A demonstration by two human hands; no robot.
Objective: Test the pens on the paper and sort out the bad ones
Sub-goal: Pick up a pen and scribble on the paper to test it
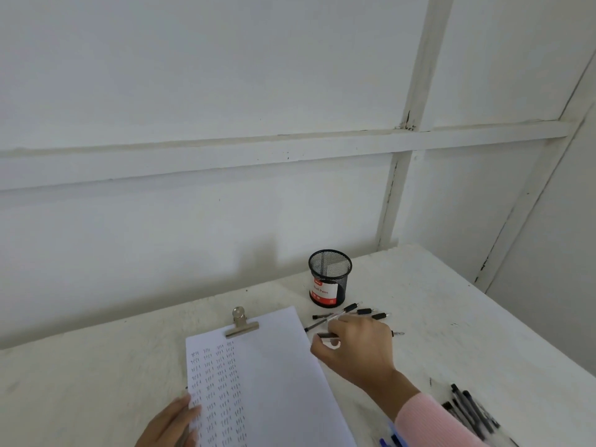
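Note:
A white sheet of paper (277,375) covered on its left side with rows of small pen marks lies under a metal clip (241,324). My left hand (172,424) presses flat on the paper's lower left corner. My right hand (353,346) reaches past the paper's right edge and pinches a pen (325,335) among several loose pens (361,312) lying below the black mesh pen cup (329,279). A second bunch of dark pens (471,411) lies at the lower right beside my pink sleeve.
The white table (451,317) meets a white panelled wall at the back and on the right. Blue-tipped pens (388,441) show at the bottom edge under my right forearm.

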